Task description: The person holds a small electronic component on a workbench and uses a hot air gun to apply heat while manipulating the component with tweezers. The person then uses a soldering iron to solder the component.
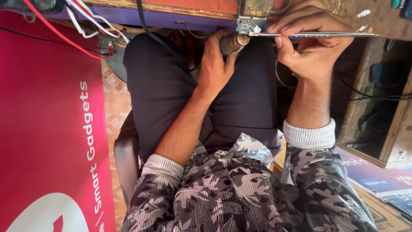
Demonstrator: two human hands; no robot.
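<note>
My left hand (214, 64) grips the handle of a hot-air tool whose metal nozzle (235, 42) points up at a small green circuit board (250, 23) at the edge of the wooden workbench (180, 8). My right hand (311, 41) pinches thin metal tweezers (313, 34), held level, with their tip next to the nozzle just below the board. Both hands work over my lap in dark trousers. My sleeves are grey with a leaf pattern.
A large red banner (47, 129) fills the left side. Red, white and black wires (90, 30) hang from the bench at top left. A wooden shelf unit (386, 124) stands at the right, with printed cartons (377, 180) below it. Patterned floor tiles (116, 107) show beside my chair.
</note>
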